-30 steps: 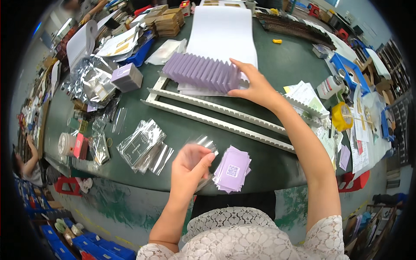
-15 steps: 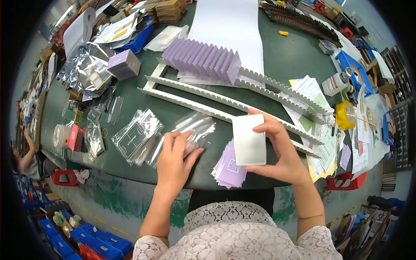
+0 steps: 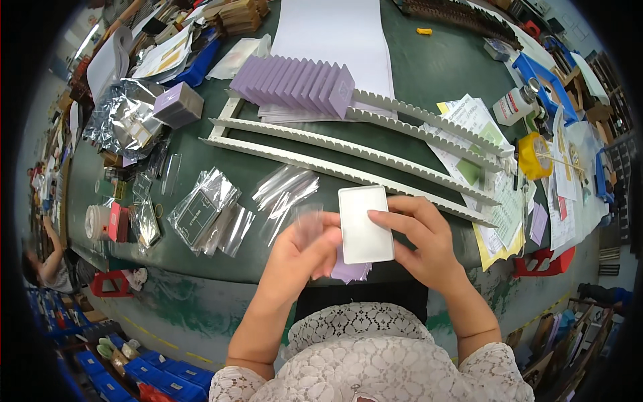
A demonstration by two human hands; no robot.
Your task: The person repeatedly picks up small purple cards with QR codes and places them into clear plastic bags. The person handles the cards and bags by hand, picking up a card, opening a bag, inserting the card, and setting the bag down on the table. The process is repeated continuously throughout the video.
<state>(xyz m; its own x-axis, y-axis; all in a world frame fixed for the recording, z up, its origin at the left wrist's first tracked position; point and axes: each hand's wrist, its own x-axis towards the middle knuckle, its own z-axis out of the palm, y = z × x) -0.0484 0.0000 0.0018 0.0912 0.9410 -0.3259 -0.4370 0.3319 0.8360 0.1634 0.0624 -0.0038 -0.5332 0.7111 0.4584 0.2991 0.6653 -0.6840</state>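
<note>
My right hand [image 3: 426,246] grips a flat white rectangular piece with rounded corners [image 3: 366,231] by its right edge, thumb and fingers closed on it. Close against its left side, my left hand [image 3: 295,260] pinches a clear plastic sleeve [image 3: 308,225], which is blurred. Below the white piece, a stack of lilac cards [image 3: 351,271] lies partly hidden by my hands. Loose clear sleeves [image 3: 287,191] are spread beyond my left hand. Farther left lies a pile of clear bags with a dark printed card [image 3: 204,213].
A pale notched rack [image 3: 301,151] crosses the green table, with several lilac cards [image 3: 295,86] standing in its far left part. A lilac block [image 3: 178,106] stands left of it. Papers [image 3: 495,221] and a yellow tape roll [image 3: 534,155] lie right. Another person's arm [image 3: 52,249] shows far left.
My left hand has lifted from the sleeve pile with a clear sleeve and moved right. My right hand has brought the white piece left, so both hands now meet. The view has shifted slightly.
</note>
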